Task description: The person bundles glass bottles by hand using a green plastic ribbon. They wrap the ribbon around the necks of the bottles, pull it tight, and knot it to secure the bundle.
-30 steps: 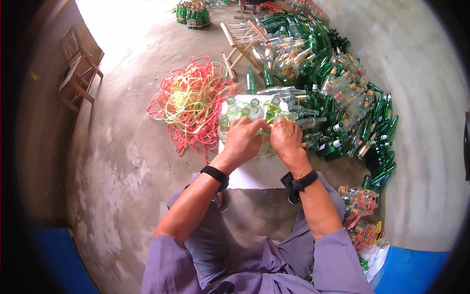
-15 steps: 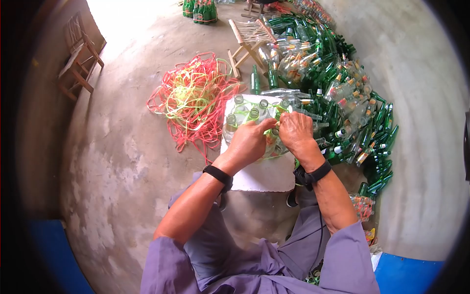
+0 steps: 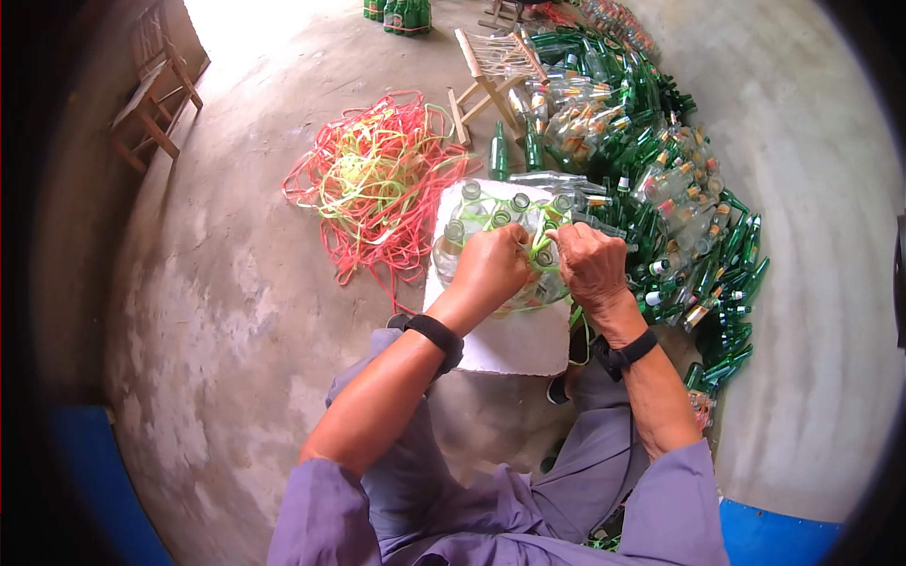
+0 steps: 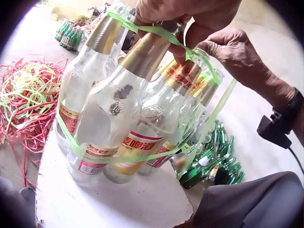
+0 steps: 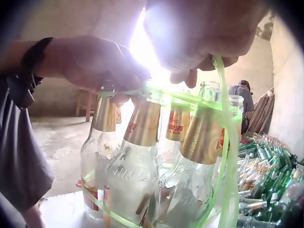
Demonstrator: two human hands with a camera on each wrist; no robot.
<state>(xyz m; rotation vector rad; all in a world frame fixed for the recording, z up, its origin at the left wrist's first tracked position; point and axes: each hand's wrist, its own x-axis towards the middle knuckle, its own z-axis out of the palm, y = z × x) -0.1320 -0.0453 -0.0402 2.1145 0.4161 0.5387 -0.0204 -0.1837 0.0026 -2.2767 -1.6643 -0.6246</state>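
Observation:
Several clear glass bottles (image 4: 109, 99) with gold foil necks stand bunched on a white board (image 3: 514, 341). One loop of light green plastic strap (image 4: 164, 34) runs round their necks, and a lower loop circles their bodies near the labels. My left hand (image 3: 493, 269) is at the bottle tops, pinching the strap between thumb and curled fingers. To its right my right hand (image 3: 595, 266) grips another part of the strap, whose tail (image 5: 230, 156) hangs down from the fingers in the right wrist view. Between the hands, green strands cross over a bottle mouth.
A tangled heap of red and green straps (image 3: 373, 184) lies on the floor to the left. Many loose green and clear bottles (image 3: 651, 189) are piled at right along the wall. Beyond the board are a wooden folding stool (image 3: 491, 75) and an upright green bottle (image 3: 498, 151).
My hands, close together earlier, have drawn apart, the right one moving rightward. Crossed green strands now show between them, and a strap tail hangs below my right hand. The head view has shifted slightly.

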